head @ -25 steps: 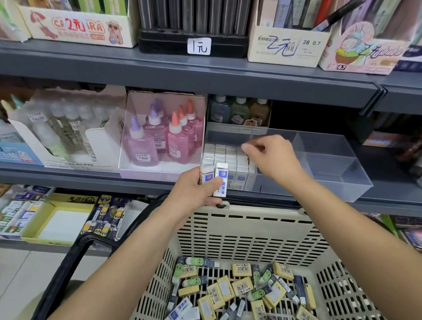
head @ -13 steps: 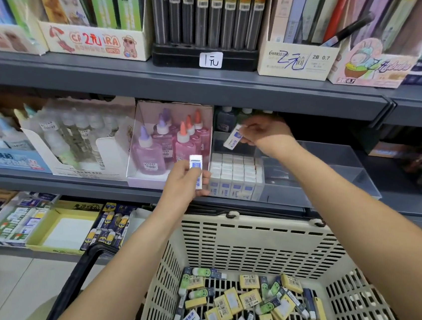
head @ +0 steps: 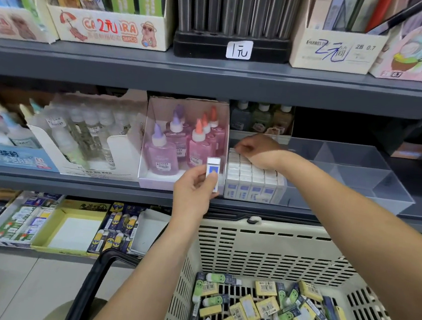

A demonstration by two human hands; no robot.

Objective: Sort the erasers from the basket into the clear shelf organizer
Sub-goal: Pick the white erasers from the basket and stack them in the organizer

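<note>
1. Nearest is the beige slotted basket (head: 273, 249), below the shelf (head: 72, 184) edge. Its black handle (head: 87, 287) hangs down on the left.
2. On its floor lie loose erasers (head: 248, 312), yellow, green and blue-white. They are jumbled and overlapping, with their long axes pointing every way.
3. The left hand (head: 193, 192) rises over the basket's far left corner. Its thumb and fingers pinch the lower half of one eraser (head: 213, 171).
4. That eraser stands upright, long axis vertical, with its white end up and its blue label toward the camera. It is held in front of the shelf lip, just beside the organizer's left front corner and outside it.
5. The clear organizer (head: 374, 184) sits on the shelf directly behind the basket. Its leftmost compartment holds stacked erasers (head: 251, 182) packed in tight rows, white tops up and blue labels facing forward.
6. The right forearm crosses above the basket and the organizer's front wall. The right hand (head: 258, 149) rests on the back left of the stack, knuckles up and fingers curled down. Whether those fingers hold anything is hidden, so I cannot tell.
7. A glue box (head: 150, 179) stands against the organizer's left side, holding bottles with purple and orange caps. Its wall crowds the stack's left edge.
8. An upper shelf (head: 213, 79) overhangs it all.
</note>
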